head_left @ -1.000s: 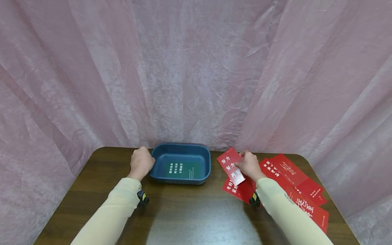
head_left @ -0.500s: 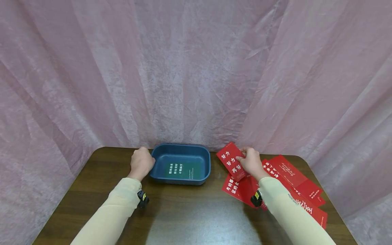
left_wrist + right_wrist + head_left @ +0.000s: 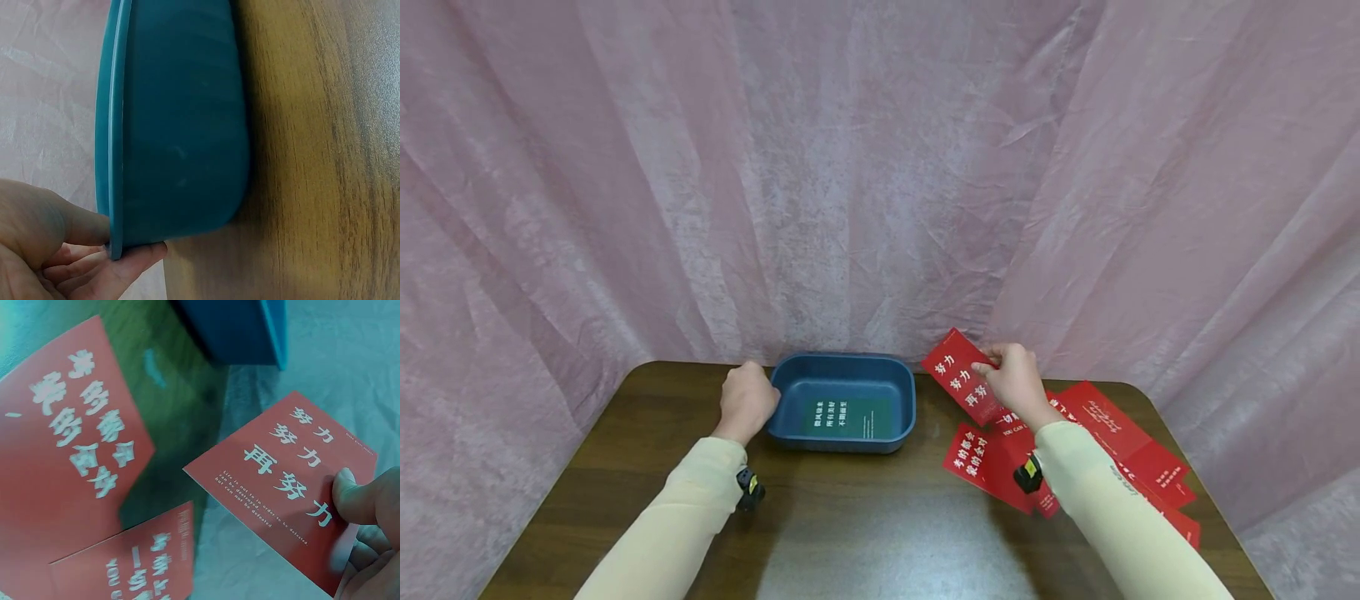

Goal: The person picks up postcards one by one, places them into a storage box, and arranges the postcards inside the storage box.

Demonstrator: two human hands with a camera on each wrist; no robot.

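At the left end of the blue tray (image 3: 835,445), grips the rim with the left hand (image 3: 747,402), with the thumb on one side and curled fingers on the other. To the right of the tray and apart from it, pinches a red card (image 3: 961,377) with white characters between thumb and fingers of the right hand (image 3: 1017,383), above other red cards (image 3: 1000,482). Has those overlapping on the wooden table (image 3: 887,517), with a green card (image 3: 850,418) flat inside the tray and a pink curtain (image 3: 850,167) behind.

From farther back, the head camera is looking down; wrist cameras are peeking closely, all sharing the tub (image 3: 841,444).
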